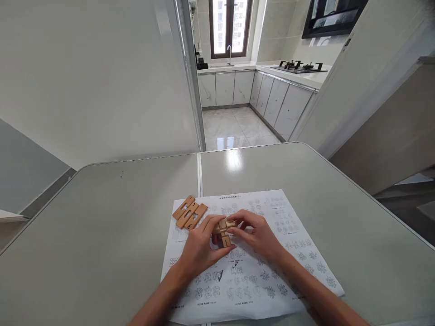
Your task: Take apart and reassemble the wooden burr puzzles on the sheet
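Between both hands is a small wooden interlocking puzzle (224, 233), made of several joined light-brown pieces. My left hand (203, 242) wraps it from the left, thumb below and fingers above. From the right, my right hand (253, 228) pinches the upper right end of the puzzle with thumb and fingertips. Just beyond my left hand lie loose notched wooden pieces (189, 213), side by side, with the numbers 2 and 6 on them. Under everything is a printed instruction sheet (272, 267) covered in small line drawings of puzzle assemblies.
The sheet lies on a grey table (112, 240) with a seam (199, 174) running across it. Beyond the far edge, a doorway opens onto a kitchen with white cabinets (234, 88), a faucet (229, 53) and a gas stove (299, 67). A white wall panel (102, 81) stands at the left.
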{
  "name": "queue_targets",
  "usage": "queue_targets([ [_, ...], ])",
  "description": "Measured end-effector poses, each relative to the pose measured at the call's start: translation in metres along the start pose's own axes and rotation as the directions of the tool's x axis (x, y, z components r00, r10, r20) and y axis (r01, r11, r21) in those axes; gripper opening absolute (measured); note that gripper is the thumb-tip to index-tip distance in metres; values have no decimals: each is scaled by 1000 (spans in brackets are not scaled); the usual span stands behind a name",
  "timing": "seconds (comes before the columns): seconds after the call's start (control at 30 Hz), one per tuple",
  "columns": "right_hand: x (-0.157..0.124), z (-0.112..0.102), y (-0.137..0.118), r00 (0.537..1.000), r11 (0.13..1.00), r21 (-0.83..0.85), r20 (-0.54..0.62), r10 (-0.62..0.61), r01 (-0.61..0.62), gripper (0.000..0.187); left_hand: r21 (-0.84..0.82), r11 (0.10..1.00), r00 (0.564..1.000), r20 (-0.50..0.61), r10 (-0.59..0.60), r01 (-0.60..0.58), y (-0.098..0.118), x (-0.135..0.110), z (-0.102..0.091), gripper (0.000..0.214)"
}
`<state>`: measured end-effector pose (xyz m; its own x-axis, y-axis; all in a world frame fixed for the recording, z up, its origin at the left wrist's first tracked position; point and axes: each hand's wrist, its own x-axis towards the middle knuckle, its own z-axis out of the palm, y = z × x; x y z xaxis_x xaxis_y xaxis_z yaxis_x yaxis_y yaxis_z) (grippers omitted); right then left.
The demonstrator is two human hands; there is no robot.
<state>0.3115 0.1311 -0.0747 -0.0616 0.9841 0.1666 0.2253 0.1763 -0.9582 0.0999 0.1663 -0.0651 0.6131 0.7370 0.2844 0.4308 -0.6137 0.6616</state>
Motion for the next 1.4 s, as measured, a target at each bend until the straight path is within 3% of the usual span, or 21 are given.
queue_targets([
  [0.33,0,0,0,998,997,24,14,66,-67,28,3,998,998,11,69,-69,1,-1,-1,65],
  [0.7,1,0,0,993,992,58,42,106,-108,33,-15,998,998,11,62,-61,3,-1,-1,66],
  [0.8,1,-1,-1,995,994,46,31,97,-99,33,-40,999,1000,-30,-1,-1,3,-1,-1,64],
  [0.93,0,0,-1,1000,999,-41,-3,31,-31,27,-161,973,974,-131,-185,164,2,0,0,60],
  [1.1,-3,4,2,986,947,-274,58,-157,167,17,-275,931,915,-253,-313,242,1,4,-2,59],
  [1.2,-5,6,3,968,909,-334,121,-221,250,29,-313,911,897,-263,-356,270,1,6,-3,59],
  [1.4,-7,5,3,942,855,-405,230,-247,323,38,-302,915,910,-234,-343,268,-2,4,-3,59],
])
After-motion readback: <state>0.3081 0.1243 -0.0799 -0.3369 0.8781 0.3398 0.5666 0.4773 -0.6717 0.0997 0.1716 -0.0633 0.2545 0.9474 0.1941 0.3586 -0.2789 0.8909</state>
